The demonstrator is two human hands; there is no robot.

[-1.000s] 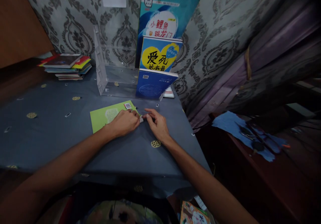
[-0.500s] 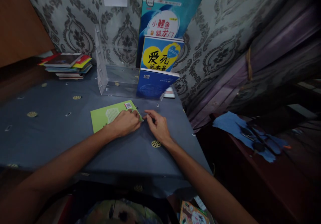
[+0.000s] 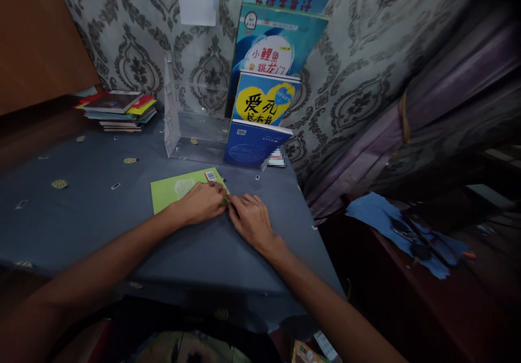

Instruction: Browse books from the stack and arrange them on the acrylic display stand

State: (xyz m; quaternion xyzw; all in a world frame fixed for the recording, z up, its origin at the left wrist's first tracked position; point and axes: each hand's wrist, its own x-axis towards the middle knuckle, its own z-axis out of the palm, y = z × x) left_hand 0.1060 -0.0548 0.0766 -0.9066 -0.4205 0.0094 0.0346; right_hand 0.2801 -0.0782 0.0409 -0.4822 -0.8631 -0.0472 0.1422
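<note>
Looking light and bendy, the green book [image 3: 166, 193] suits edge-holding; left hand [image 3: 203, 202] grips there, right hand [image 3: 252, 222] I can't tell.

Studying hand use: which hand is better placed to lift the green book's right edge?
Probably the right hand, just beside that edge; the left hand lies on the green book.
</note>
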